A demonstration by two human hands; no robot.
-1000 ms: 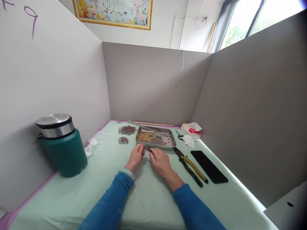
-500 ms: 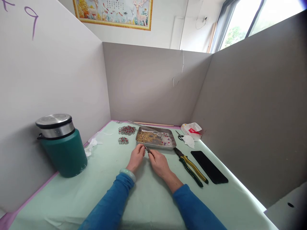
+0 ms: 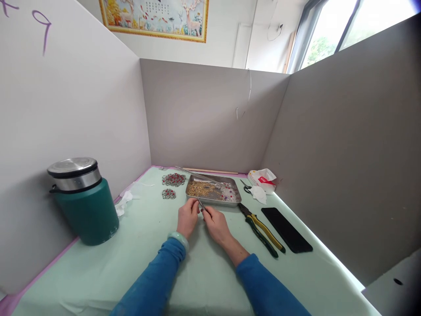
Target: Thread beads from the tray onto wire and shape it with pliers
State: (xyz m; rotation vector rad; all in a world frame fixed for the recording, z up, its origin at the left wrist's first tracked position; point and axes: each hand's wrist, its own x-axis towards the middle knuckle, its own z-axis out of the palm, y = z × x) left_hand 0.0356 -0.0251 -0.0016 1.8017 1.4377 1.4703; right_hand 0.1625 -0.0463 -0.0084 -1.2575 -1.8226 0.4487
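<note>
My left hand [image 3: 188,217] is closed in a pinch just in front of the metal tray [image 3: 213,202]; whatever its fingertips hold is too small to make out. Beside it, my right hand [image 3: 215,224] grips a slim dark metal tool [image 3: 201,205], perhaps tweezers, whose tip points at the left fingertips. Inside the tray lie gold-coloured beads [image 3: 200,189] on the left and clear, red and purple beads [image 3: 228,193] on the right. Two piles of silvery pieces with red beads, a larger pile [image 3: 174,179] and a smaller pile [image 3: 169,194], sit left of the tray.
Green-and-yellow pliers [image 3: 263,230] and a black phone-like slab [image 3: 287,229] lie to the right. Behind them are scissors [image 3: 246,188], a crumpled tissue [image 3: 258,195] and a white packet [image 3: 262,179]. A green flask [image 3: 85,210] stands left, near more tissue [image 3: 123,203]. Partitions enclose the table.
My left wrist and forearm have shifted slightly to the right and turned a little. Both hands stay together in front of the tray, with the tool still in my right hand.
</note>
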